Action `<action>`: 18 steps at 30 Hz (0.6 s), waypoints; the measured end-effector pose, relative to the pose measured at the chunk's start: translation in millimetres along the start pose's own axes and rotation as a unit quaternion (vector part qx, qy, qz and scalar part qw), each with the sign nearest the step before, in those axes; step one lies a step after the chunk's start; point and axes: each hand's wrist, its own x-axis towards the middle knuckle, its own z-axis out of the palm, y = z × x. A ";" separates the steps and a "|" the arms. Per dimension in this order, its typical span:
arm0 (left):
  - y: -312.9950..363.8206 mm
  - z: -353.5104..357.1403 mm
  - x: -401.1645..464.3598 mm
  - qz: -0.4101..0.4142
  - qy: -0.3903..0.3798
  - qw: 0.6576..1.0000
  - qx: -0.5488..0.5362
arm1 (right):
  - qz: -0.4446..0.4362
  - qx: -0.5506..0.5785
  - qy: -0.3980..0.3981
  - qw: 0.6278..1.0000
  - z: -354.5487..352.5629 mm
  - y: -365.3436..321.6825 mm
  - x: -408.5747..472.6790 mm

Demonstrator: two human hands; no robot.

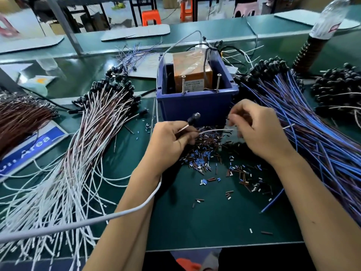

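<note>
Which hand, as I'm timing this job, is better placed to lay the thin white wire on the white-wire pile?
Probably left: the left hand grips the thin white wire and sits nearer the white-wire pile.

Bare desk (224,227) lay open near the front edge. The blue bin (197,108) blocked passage just beyond the left hand (172,139) and right hand (261,132); the white wire bundle (84,153) and blue wire bundle (316,145) closed the 2 flanks.
</note>
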 end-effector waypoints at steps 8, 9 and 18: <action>5.7 3.1 0.9 -0.008 0.069 0.994 -0.081 | -0.093 0.062 0.129 0.985 24.9 -22.5 -10.4; 5.6 3.4 0.9 -0.008 0.072 0.992 -0.100 | -0.021 0.138 0.076 0.987 29.5 -27.1 -12.1; 3.1 4.8 -1.0 -0.010 0.022 0.991 -0.129 | 0.160 0.571 0.122 0.796 13.2 -23.1 -4.5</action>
